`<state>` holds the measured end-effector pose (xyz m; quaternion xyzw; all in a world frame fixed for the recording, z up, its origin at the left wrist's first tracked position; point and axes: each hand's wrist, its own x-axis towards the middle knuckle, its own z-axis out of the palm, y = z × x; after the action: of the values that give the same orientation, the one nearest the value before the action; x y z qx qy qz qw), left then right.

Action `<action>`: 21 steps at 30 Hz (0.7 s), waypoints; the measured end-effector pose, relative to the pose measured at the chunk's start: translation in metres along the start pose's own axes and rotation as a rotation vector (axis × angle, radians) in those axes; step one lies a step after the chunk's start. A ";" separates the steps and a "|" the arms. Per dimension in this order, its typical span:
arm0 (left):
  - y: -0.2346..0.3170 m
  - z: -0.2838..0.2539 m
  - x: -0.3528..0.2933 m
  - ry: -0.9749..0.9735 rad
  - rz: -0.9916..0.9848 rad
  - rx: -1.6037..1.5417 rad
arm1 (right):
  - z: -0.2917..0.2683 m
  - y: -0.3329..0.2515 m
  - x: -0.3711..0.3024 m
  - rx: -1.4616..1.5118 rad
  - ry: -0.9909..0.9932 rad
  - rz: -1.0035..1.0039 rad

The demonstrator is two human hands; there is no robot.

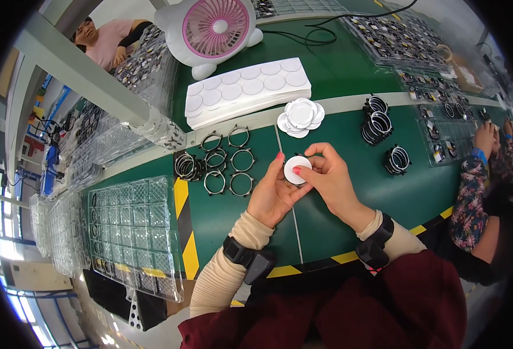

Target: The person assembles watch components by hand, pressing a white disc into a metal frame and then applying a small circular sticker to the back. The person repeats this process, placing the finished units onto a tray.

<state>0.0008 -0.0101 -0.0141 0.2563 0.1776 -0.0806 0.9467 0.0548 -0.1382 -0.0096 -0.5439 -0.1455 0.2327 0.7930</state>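
gripping a flat, round white disc point(296, 162), the right hand point(330, 175) is on its right; the left hand point(273, 195) holds its left side.

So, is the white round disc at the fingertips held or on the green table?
Held: the left hand supports the disc; the right hand's thumb lies on it.

Beyond the fingers point(325, 150), a pink-and-white fan point(218, 29) stands on the green bench point(349, 75), near a black cable point(320, 44). Leftward slants a pale post point(83, 72); rightward, a co-worker's floral sleeve point(470, 203).
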 end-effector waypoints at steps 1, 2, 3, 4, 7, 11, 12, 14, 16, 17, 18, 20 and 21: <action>0.000 0.000 0.000 0.006 0.009 0.006 | 0.000 0.001 0.000 -0.035 0.003 -0.002; -0.001 0.000 0.001 0.012 0.017 0.011 | 0.000 0.002 0.000 -0.070 0.005 -0.005; -0.001 0.000 0.001 0.019 0.026 0.017 | -0.001 0.002 0.000 -0.105 0.007 -0.007; -0.001 0.000 0.001 0.018 0.025 0.015 | 0.000 0.002 0.000 -0.107 0.008 -0.007; -0.002 0.000 0.000 0.017 0.014 0.003 | 0.000 0.002 0.000 -0.178 0.018 -0.018; -0.001 0.000 0.001 0.009 0.005 0.001 | 0.001 0.002 0.000 -0.176 0.027 -0.049; -0.001 0.000 0.000 0.009 0.005 -0.001 | 0.000 0.003 0.000 -0.178 0.027 -0.047; -0.001 0.000 0.000 0.003 0.002 -0.007 | -0.001 0.005 0.000 -0.264 0.012 -0.082; -0.001 0.000 0.000 0.000 0.002 -0.011 | -0.001 0.005 0.001 -0.308 0.002 -0.100; -0.001 0.000 0.000 -0.002 0.008 -0.006 | 0.000 0.005 0.001 -0.306 -0.001 -0.095; 0.000 0.000 -0.001 -0.003 0.014 -0.001 | 0.001 0.004 0.001 -0.304 -0.006 -0.090; -0.001 0.000 -0.001 -0.008 0.018 0.005 | 0.001 0.003 0.000 -0.303 -0.007 -0.087; -0.001 0.000 -0.001 -0.012 0.018 0.006 | 0.001 0.004 0.000 -0.310 -0.007 -0.080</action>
<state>-0.0006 -0.0112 -0.0139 0.2601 0.1693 -0.0744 0.9477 0.0537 -0.1365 -0.0126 -0.6525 -0.2039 0.1773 0.7080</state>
